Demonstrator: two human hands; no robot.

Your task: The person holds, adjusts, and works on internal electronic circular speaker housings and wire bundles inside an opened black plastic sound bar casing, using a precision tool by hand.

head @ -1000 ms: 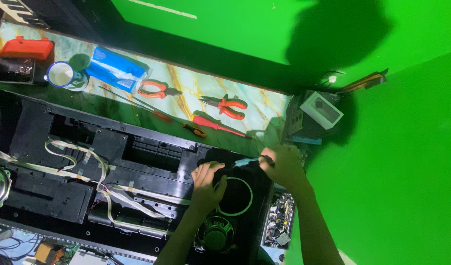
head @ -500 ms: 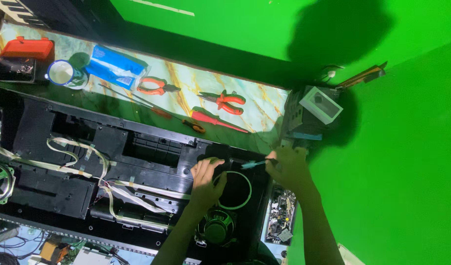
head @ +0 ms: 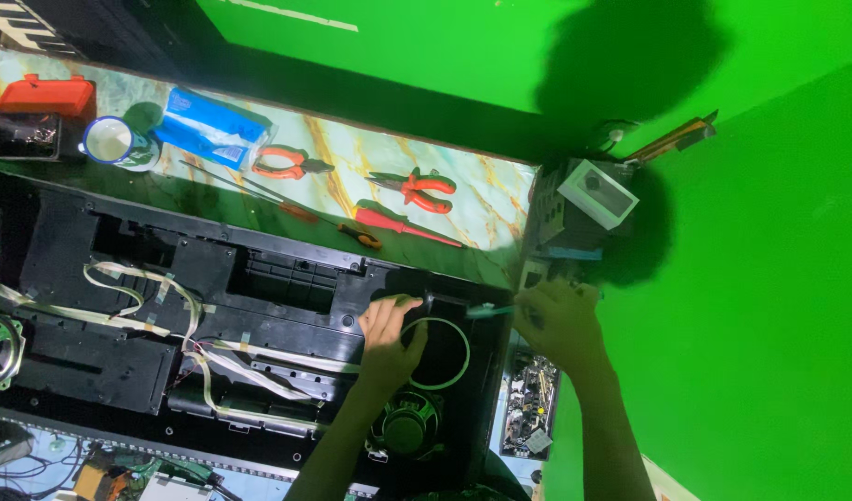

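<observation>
Screwdriver (head: 489, 311), teal-handled, lay pinched in the right hand (head: 556, 320), whose fingers curled shut around it, at the black casing's (head: 259, 297) right end. Left hand (head: 389, 329) rested half-open, fingers bent, on the green ring (head: 461, 357), forearm angled up.

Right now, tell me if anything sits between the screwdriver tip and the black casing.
Nothing visible does. The right hand holds a teal-handled screwdriver pointing at the black casing near the round speaker opening. The left hand rests beside it, not across the tip.
</observation>
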